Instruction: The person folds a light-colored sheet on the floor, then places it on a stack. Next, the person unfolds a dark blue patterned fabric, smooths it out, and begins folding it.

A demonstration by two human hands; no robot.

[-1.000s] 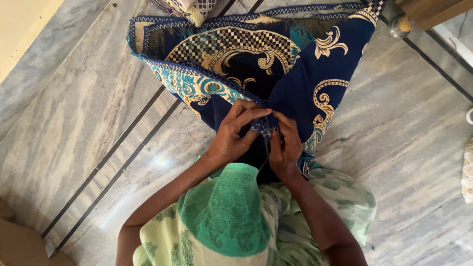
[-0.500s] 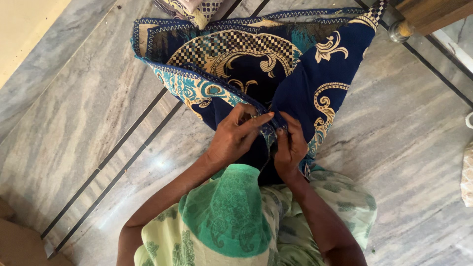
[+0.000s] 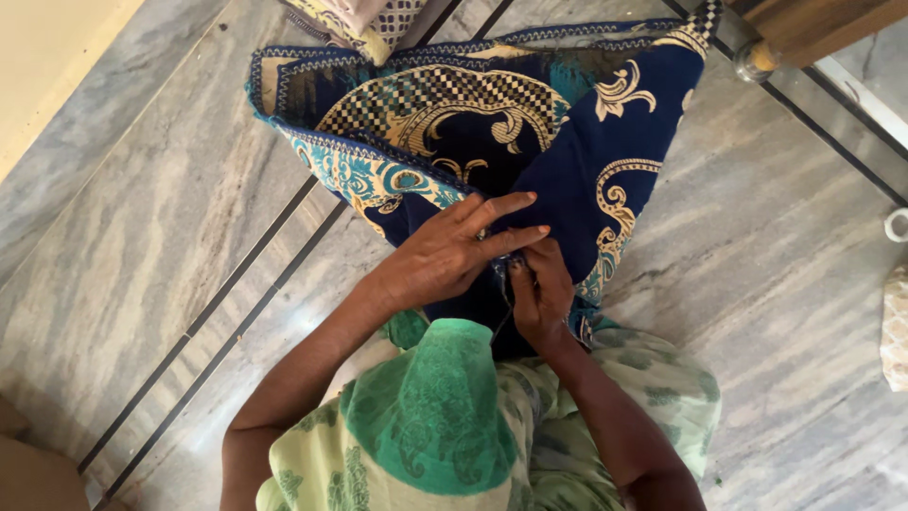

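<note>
1. head view, far left: a grey marble floor crossed by dark inlaid lines, with a brown box corner at the bottom edge.
2. the blanket, navy with cream scrolls, teal flowers and a checked band, lies folded on the floor ahead of the person. its near corner is drawn up into the lap, between the two hands.
3. a checked cloth bundle sits just beyond the blanket's far edge.
4. the left hand lies on the blanket's near fold. its fingers are stretched out straight and close together, pressing the cloth flat rather than gripping it.
5. the right hand is just beside it, touching. its fingers are curled and pinched on the blanket's edge. a thin dark strand hangs from there, perhaps thread; too fine to be sure.
6. below the hands a green patterned garment covers the lap.
7. to my eye the step in hand is close handwork on that edge, likely stitching or picking at the hem.
8. the next move calls for the left hand to keep the fold taut while the right works in small, exact pinches.
9. right side: a wooden furniture leg at the top, and a pale object at the frame edge, well apart from the blanket.
</note>
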